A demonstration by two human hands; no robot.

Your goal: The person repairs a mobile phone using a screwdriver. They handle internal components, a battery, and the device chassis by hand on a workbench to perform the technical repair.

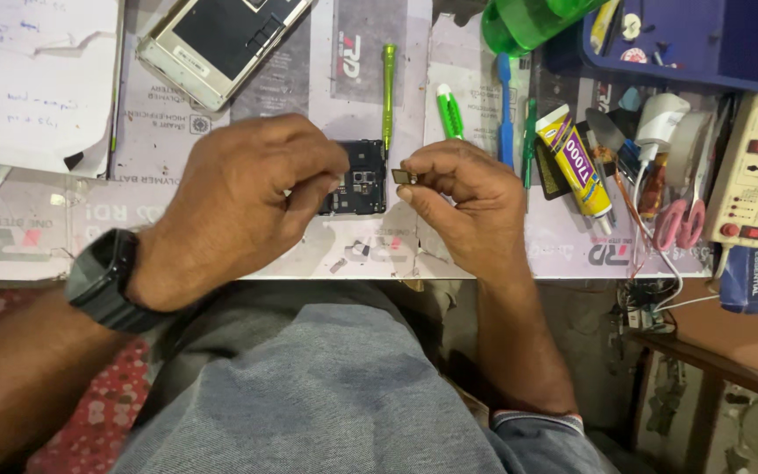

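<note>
My left hand point(243, 197) grips a small black circuit board point(361, 180) by its left edge, just above the work mat point(309, 254). A black watch point(103, 279) sits on that wrist. My right hand point(467, 193) pinches a tiny square metal part point(403, 176) between thumb and forefinger, right beside the board's right edge. A green-handled screwdriver point(389, 88) lies upright on the mat just behind the board. An opened phone body point(221, 44) lies at the top left.
Papers point(32, 79) cover the left. To the right lie a green pen point(450, 111), a blue tool point(505, 105), a yellow glue tube point(576, 162), red-handled scissors point(682, 219), a white power strip point(756, 132) and a blue tray point(704, 44). Small screws or bits point(357, 250) lie near the mat's front edge.
</note>
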